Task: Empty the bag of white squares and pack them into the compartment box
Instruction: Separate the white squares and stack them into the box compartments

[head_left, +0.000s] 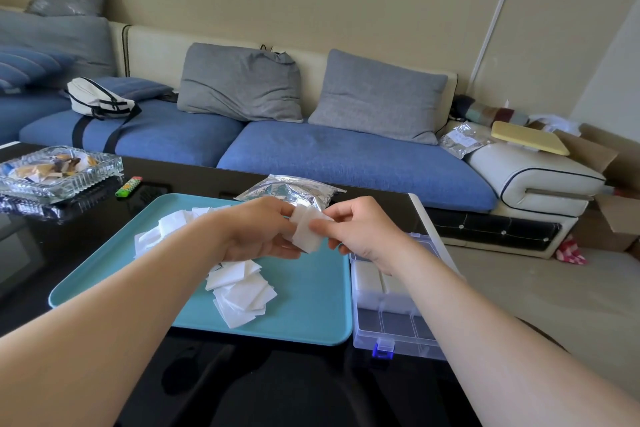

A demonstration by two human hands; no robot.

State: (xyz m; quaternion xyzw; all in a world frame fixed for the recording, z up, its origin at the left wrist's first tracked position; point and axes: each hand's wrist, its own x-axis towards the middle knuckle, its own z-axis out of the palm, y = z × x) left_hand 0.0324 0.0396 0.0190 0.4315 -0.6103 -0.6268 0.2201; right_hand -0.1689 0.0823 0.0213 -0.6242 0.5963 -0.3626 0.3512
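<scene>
Left hand, right hand pinch stack of white squares above tray.

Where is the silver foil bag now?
In the head view, the silver foil bag lies on the black table at the far edge of the teal tray, behind the left hand and right hand, which hold a stack of white squares.

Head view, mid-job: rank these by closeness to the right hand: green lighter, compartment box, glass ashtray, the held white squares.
1. held white squares: pinched in the fingers of the right hand.
2. compartment box: just under that wrist, right of the tray.
3. green lighter: far left, beyond the tray.
4. glass ashtray: farthest left.
</scene>
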